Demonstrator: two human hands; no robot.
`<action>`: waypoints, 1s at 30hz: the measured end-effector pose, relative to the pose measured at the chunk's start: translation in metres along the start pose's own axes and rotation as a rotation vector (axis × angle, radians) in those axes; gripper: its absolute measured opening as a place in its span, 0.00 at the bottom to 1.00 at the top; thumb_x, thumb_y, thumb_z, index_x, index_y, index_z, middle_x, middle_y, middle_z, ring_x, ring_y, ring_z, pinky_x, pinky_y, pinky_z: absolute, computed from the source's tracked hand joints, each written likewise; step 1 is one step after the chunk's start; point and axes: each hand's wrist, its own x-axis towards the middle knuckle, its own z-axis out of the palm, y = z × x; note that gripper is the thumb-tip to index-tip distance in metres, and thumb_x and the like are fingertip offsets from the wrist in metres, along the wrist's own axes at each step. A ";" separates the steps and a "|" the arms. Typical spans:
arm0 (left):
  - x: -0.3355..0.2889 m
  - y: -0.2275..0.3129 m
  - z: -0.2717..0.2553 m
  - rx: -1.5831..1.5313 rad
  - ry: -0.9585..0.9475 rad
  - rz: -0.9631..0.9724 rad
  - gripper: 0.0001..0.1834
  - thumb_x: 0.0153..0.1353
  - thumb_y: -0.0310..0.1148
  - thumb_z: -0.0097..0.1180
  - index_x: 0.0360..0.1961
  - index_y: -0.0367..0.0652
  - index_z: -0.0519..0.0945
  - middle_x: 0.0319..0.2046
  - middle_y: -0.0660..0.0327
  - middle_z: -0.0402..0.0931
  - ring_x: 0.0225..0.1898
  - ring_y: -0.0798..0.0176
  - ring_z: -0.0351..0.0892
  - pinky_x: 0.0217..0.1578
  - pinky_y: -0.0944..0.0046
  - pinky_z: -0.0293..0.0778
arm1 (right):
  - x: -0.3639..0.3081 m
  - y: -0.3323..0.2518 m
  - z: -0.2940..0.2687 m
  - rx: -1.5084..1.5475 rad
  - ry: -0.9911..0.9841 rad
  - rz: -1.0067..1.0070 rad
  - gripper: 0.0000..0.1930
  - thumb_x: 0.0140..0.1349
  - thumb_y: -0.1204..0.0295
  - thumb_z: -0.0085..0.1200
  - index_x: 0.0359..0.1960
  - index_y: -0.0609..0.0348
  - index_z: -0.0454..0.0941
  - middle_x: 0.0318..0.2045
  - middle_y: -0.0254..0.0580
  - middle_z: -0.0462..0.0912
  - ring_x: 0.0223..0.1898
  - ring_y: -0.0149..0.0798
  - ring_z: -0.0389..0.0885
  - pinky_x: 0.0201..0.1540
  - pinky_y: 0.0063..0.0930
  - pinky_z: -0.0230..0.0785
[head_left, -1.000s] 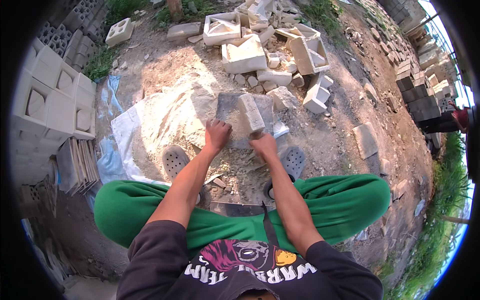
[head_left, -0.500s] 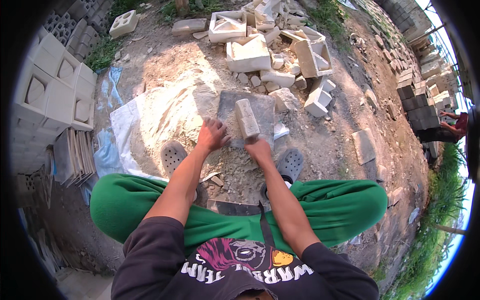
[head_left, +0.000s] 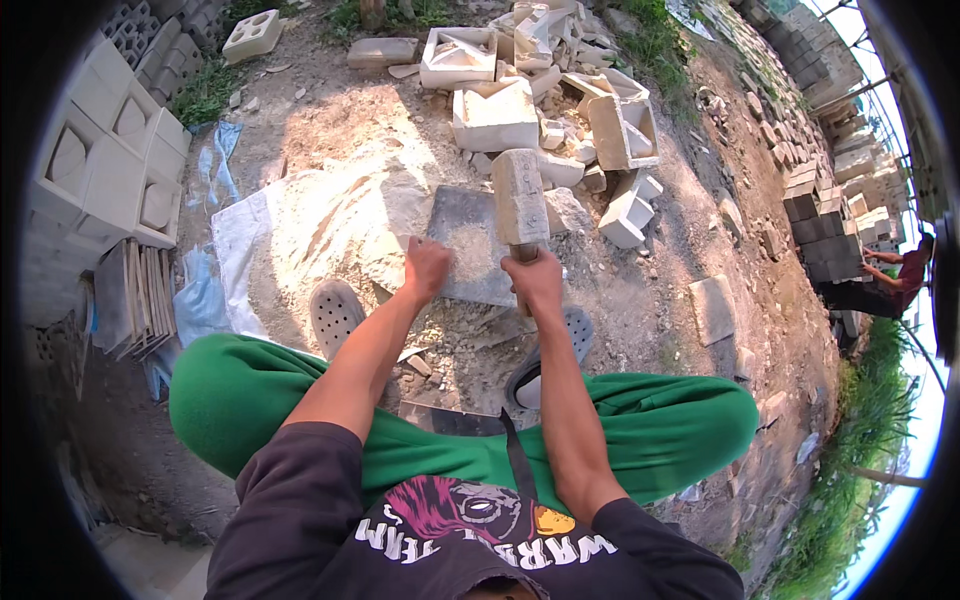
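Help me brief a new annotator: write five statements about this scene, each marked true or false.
1. The right hand grips a mallet by its handle. True.
2. The left hand is holding the mallet's head. False: it is apart from the mallet, near the left edge of the dark slab.
3. Broken pale blocks lie beyond the slab. True.
4. The trousers are blue. False: they are green.
5. Another person shows at the far right. True.
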 end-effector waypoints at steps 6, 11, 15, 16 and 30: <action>0.012 0.011 0.001 -0.200 0.063 -0.020 0.06 0.57 0.35 0.57 0.26 0.49 0.83 0.26 0.58 0.80 0.38 0.52 0.81 0.43 0.49 0.71 | -0.018 -0.047 -0.010 -0.029 0.002 -0.013 0.21 0.46 0.62 0.65 0.36 0.69 0.84 0.30 0.57 0.87 0.35 0.51 0.88 0.40 0.39 0.77; 0.013 -0.001 -0.018 -0.284 0.124 -0.208 0.05 0.56 0.33 0.62 0.33 0.46 0.82 0.33 0.55 0.80 0.39 0.50 0.81 0.41 0.49 0.74 | -0.021 0.008 0.027 -0.086 -0.074 -0.010 0.21 0.46 0.62 0.66 0.37 0.68 0.84 0.31 0.56 0.87 0.34 0.48 0.88 0.39 0.37 0.78; 0.000 -0.017 -0.020 -0.258 0.107 -0.124 0.07 0.55 0.31 0.63 0.35 0.45 0.81 0.37 0.57 0.81 0.44 0.52 0.80 0.49 0.50 0.72 | -0.028 0.050 0.055 -0.424 -0.147 0.076 0.22 0.44 0.59 0.67 0.36 0.66 0.85 0.33 0.58 0.87 0.38 0.53 0.88 0.43 0.41 0.78; -0.009 -0.026 -0.016 -0.212 0.170 -0.111 0.09 0.56 0.34 0.61 0.39 0.46 0.81 0.42 0.57 0.81 0.50 0.53 0.78 0.55 0.49 0.68 | -0.029 0.047 0.058 -0.419 -0.160 0.066 0.22 0.44 0.59 0.67 0.36 0.66 0.85 0.33 0.58 0.87 0.38 0.53 0.88 0.43 0.41 0.78; -0.045 -0.024 -0.038 0.091 0.058 -0.298 0.41 0.59 0.53 0.60 0.68 0.43 0.64 0.68 0.46 0.60 0.70 0.45 0.57 0.68 0.43 0.52 | -0.028 0.055 0.054 -0.396 -0.144 0.111 0.22 0.47 0.58 0.63 0.38 0.65 0.85 0.34 0.60 0.86 0.40 0.60 0.85 0.44 0.47 0.77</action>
